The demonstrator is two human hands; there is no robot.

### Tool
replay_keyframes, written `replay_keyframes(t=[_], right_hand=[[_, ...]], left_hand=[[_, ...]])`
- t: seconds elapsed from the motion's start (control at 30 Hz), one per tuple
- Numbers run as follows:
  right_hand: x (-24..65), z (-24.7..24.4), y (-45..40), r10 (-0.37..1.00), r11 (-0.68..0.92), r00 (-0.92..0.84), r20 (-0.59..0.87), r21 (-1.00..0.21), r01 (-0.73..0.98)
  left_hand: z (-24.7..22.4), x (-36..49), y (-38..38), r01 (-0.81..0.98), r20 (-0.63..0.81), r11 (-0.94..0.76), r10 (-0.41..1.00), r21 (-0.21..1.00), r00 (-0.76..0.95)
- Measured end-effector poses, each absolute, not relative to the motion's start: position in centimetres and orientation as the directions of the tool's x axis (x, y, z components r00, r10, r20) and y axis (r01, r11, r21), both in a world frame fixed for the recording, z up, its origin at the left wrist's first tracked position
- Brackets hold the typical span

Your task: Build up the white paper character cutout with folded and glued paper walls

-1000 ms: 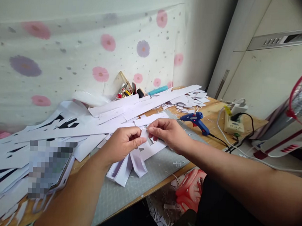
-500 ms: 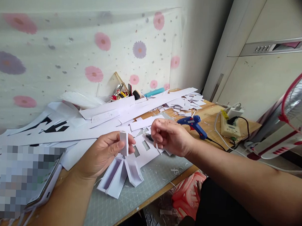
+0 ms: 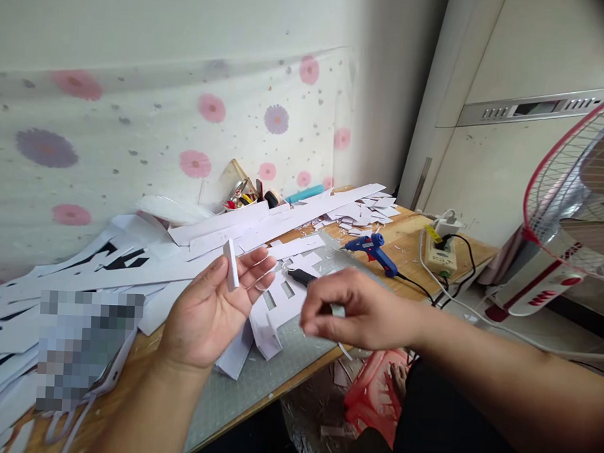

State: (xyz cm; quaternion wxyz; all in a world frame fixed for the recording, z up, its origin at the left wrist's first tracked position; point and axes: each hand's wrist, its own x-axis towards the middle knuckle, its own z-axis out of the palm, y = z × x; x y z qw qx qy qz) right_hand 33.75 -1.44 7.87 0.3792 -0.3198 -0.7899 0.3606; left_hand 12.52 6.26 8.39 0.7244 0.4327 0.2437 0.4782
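My left hand [image 3: 211,303] is turned palm up, with a small flat white board piece [image 3: 232,265] held upright near the thumb; the other fingers are spread. My right hand [image 3: 351,309] is to its right, above the front of the cutting mat, its thumb and index finger curled together. Whatever they may pinch is hidden. Behind that hand lies a black-handled tool [image 3: 301,276] on a white sheet with cut-out windows [image 3: 291,306]. Folded white board parts [image 3: 266,336] stand on the grey-green cutting mat [image 3: 255,391], partly covered by my left hand.
A blue glue gun [image 3: 374,250] lies right of the sheets, its cable running to a power strip [image 3: 439,258]. White strips and scraps [image 3: 365,210] cover the back. A phone-like device [image 3: 91,351] is at left, a fan [image 3: 554,277] at right, a red basket [image 3: 369,390] below.
My left hand has opened its fingers and tilted the board piece. My right hand has moved down and to the right; the thin white strip hanging from it no longer shows. The view has shifted.
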Motion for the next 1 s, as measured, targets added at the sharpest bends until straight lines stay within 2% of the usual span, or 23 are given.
replay_keyframes(t=[0.07, 0.13, 0.27, 0.33, 0.4, 0.5, 0.6, 0.67, 0.8, 0.9, 1.0], right_hand=[[33.4, 7.3, -1.0, 0.73, 0.684, -0.324, 0.602, -0.655, 0.322], [33.0, 6.5, -0.5, 0.654, 0.747, -0.309, 0.691, -0.527, 0.405], [33.0, 5.8, -0.3, 0.557, 0.778, -0.363, 0.747, -0.318, 0.542], [33.3, 6.2, -0.6, 0.56, 0.778, -0.445, 0.699, -0.259, 0.572], [33.9, 6.7, -1.1, 0.569, 0.811, -0.597, 0.565, -0.268, 0.519], [34.8, 7.1, -1.8, 0.541, 0.824, -0.802, 0.253, -0.349, 0.446], [35.4, 6.9, -2.0, 0.592, 0.749, -0.805, 0.018, -0.381, 0.542], [35.5, 6.6, -1.8, 0.641, 0.703, -0.768, 0.001, -0.403, 0.586], [35.5, 6.1, -0.5, 0.76, 0.616, -0.637, 0.129, -0.455, 0.643], [35.7, 5.5, 1.3, 0.895, 0.446, -0.411, 0.176, -0.41, 0.796], [36.0, 4.5, 3.2, 0.946, 0.317, -0.268, 0.181, -0.351, 0.881]], left_hand=[[8.5, 13.3, 4.7, -0.489, 0.062, 0.175, 0.901, 0.855, 0.43], [8.6, 14.0, 3.4, -0.481, 0.071, 0.169, 0.895, 0.86, 0.44], [8.6, 14.9, 2.1, -0.461, 0.065, 0.164, 0.895, 0.872, 0.442], [8.7, 14.8, 2.2, -0.451, 0.059, 0.157, 0.901, 0.878, 0.429], [8.9, 14.4, 2.7, -0.474, 0.051, 0.152, 0.92, 0.867, 0.389], [9.3, 13.6, 4.0, -0.513, 0.04, 0.111, 0.961, 0.851, 0.273], [9.3, 12.7, 5.6, -0.415, 0.079, 0.004, 0.98, 0.91, 0.184], [9.2, 12.4, 6.6, -0.285, 0.124, -0.07, 0.977, 0.956, 0.176], [9.0, 11.9, 8.6, -0.092, 0.182, -0.164, 0.954, 0.982, 0.237], [8.7, 11.5, 10.1, 0.021, 0.195, -0.212, 0.93, 0.977, 0.312], [7.8, 10.9, 11.6, 0.053, 0.167, -0.196, 0.925, 0.979, 0.34]])
